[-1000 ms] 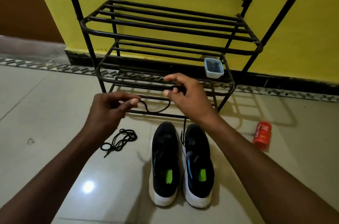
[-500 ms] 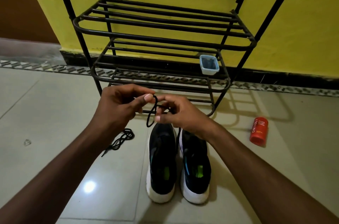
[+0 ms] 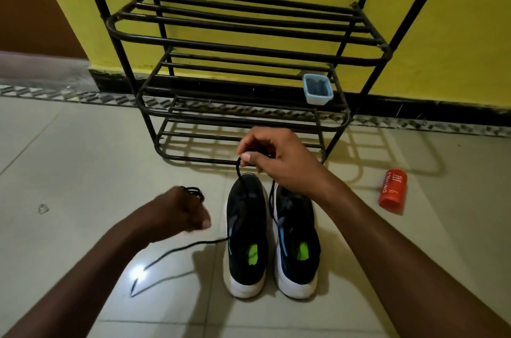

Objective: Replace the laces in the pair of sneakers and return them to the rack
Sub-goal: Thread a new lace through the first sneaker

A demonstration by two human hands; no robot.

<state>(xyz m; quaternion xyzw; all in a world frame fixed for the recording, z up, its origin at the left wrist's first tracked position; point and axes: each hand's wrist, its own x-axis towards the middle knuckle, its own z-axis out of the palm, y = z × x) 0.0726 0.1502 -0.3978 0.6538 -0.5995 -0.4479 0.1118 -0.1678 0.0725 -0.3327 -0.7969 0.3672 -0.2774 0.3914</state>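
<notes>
Two hands, two sneakers, one rack. Left hand (image 3: 179,216) is blurred with its fingers curled, and its grip cannot be told; one coiled lace (image 3: 195,192) lies just behind it. One loose lace (image 3: 177,249) trails over the floor to the left sneaker (image 3: 246,235), which stands beside the right sneaker (image 3: 296,241). Right hand (image 3: 276,160) pinches one lace strand (image 3: 237,171) above the toes, before the rack (image 3: 243,47), which holds one blue tub (image 3: 318,88). One red bottle (image 3: 392,191) lies farthest right.

body: person, two arms in view | left hand (image 3: 178,213): bare, blurred, thumbnail visible | right hand (image 3: 279,162): bare, short thumbnail visible | left forearm (image 3: 83,279), right forearm (image 3: 401,252): bare skin up to frame edge
</notes>
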